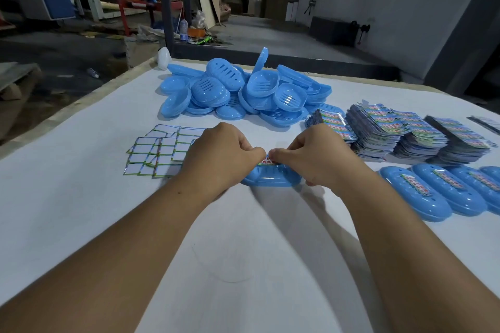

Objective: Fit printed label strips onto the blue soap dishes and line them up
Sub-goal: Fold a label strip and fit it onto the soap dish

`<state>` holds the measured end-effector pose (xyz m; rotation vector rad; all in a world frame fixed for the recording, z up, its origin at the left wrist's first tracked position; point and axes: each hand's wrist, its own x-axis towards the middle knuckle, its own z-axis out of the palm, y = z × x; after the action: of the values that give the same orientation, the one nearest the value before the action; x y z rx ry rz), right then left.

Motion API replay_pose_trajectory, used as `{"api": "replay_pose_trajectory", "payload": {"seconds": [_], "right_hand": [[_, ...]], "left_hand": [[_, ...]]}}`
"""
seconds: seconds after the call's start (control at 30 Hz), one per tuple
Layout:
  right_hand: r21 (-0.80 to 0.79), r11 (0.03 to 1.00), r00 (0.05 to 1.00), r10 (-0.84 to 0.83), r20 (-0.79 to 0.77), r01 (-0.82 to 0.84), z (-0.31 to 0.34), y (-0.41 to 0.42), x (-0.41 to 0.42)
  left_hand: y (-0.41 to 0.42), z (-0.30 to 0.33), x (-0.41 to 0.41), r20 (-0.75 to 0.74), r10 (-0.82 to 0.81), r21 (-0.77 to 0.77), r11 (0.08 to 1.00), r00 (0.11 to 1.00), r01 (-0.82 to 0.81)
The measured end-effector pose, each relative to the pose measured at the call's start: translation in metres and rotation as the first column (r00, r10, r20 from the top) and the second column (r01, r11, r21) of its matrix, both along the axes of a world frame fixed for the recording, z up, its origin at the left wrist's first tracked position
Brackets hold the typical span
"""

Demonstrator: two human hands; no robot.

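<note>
Both hands, the left hand (221, 155) and the right hand (313, 155), pinch a label strip (266, 161) on a blue soap dish (270, 177), near the middle of the white table (243, 251).

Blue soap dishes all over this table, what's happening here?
A person is fitting a label strip onto one dish in front of them, left hand and right hand both pinching the strip. Finished dishes line up at the right, below the label stacks. A pile of bare dishes waits behind.

Head cam, fwd-down, close over table (81, 211)
</note>
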<state>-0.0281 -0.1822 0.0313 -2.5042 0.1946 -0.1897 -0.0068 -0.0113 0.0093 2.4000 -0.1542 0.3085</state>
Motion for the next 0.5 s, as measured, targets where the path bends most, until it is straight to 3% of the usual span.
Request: {"api": "replay_pose_trajectory", "payload": {"seconds": [0.5], "right_hand": [[-0.077, 0.997, 1.000, 0.013, 0.014, -0.012, -0.0002, 0.0028, -0.0017]], "left_hand": [[-0.0069, -0.0015, -0.0045, 0.162, 0.002, 0.256, 0.966, 0.987, -0.044]]}}
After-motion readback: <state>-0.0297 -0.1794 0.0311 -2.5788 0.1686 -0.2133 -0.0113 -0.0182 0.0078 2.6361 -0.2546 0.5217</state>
